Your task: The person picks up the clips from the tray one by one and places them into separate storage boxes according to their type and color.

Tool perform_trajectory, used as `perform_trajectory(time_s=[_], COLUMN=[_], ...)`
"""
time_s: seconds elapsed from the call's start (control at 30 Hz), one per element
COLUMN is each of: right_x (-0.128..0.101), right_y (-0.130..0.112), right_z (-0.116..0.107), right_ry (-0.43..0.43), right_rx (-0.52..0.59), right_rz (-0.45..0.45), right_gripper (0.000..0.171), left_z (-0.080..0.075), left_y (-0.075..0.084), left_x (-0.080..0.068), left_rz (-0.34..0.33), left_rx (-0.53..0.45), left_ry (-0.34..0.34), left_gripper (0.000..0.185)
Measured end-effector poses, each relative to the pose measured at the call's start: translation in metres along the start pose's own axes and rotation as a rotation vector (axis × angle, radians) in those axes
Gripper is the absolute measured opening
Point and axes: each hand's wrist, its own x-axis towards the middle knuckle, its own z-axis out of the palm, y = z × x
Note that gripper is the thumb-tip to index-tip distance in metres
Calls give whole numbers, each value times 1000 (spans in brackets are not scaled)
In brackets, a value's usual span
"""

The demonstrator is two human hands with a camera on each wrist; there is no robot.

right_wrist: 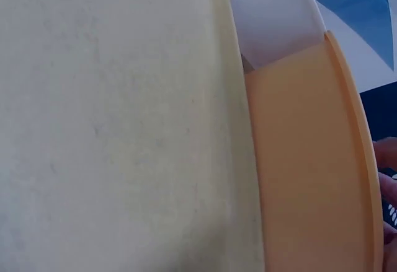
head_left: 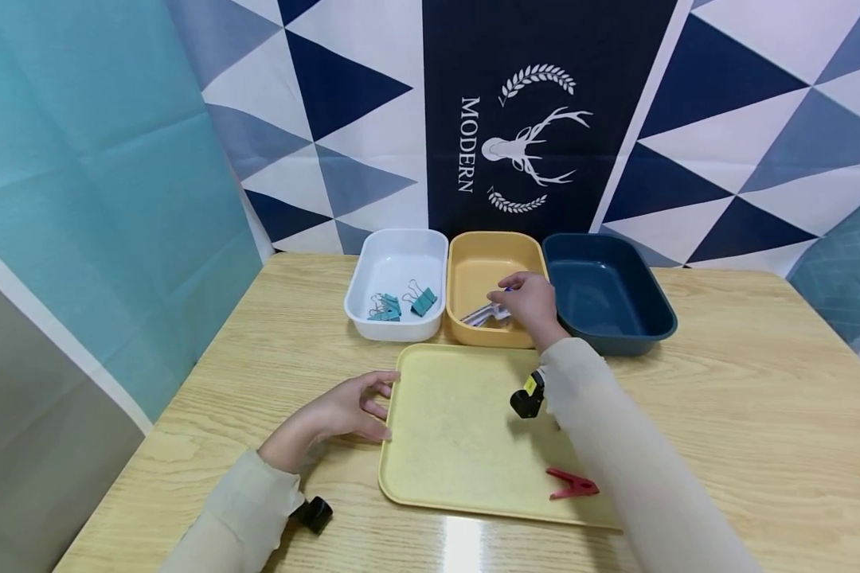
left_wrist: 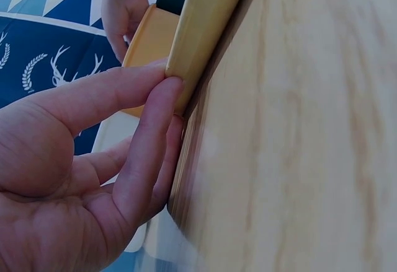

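My left hand (head_left: 347, 406) is at the left rim of a pale yellow tray (head_left: 459, 430). In the left wrist view, its thumb and fingertips touch the tray's edge, fingers loosely bent. My right hand (head_left: 530, 301) reaches over the yellow-orange bin (head_left: 457, 270), fingers bent downward. A small blue bit shows by its fingertips; whether they grip it is unclear. Beneath the hand, several slim silvery-white items (head_left: 478, 315) lie in the bin, their kind too small to tell. On the tray is a red clothespin (head_left: 573, 485), near the right forearm.
Left of the yellow-orange bin stands a white bin (head_left: 354, 298) with several teal binder clips (head_left: 421, 301). A dark blue bin (head_left: 659, 306) stands on the right. All three line the back of the wooden table (head_left: 745, 382), before a patterned cloth. The right sleeve covers part of the tray.
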Motion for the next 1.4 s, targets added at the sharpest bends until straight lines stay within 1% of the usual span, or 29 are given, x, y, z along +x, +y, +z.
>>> perform_trajectory(time_s=[0.07, 0.2, 0.4, 0.53, 0.83, 1.2, 1.4], right_x=[0, -1, -7, -13, -24, -37, -43], right_y=[0, -1, -3, -3, -1, 2, 5], right_z=[-4, -11, -22, -27, -35, -42, -44], right_ry=[1, 17, 35, 34, 19, 8, 7], right_rx=[25, 142, 287, 344, 357, 355, 342], right_rz=[24, 74, 79, 85, 128, 110, 107], right_gripper=[29, 33, 39, 41, 42, 44, 42], left_z=[0, 0, 0, 0, 2, 2, 1], left_y=[0, 0, 0, 0, 2, 0, -2], left_x=[0, 0, 1, 1, 2, 2, 2], left_rz=[0, -1, 1, -4, -10, -4, 5], left_rx=[1, 6, 10, 9, 3, -7, -11], left_ry=[-2, 5, 3, 3, 4, 2, 2], left_gripper=[85, 86, 85, 85, 86, 86, 86])
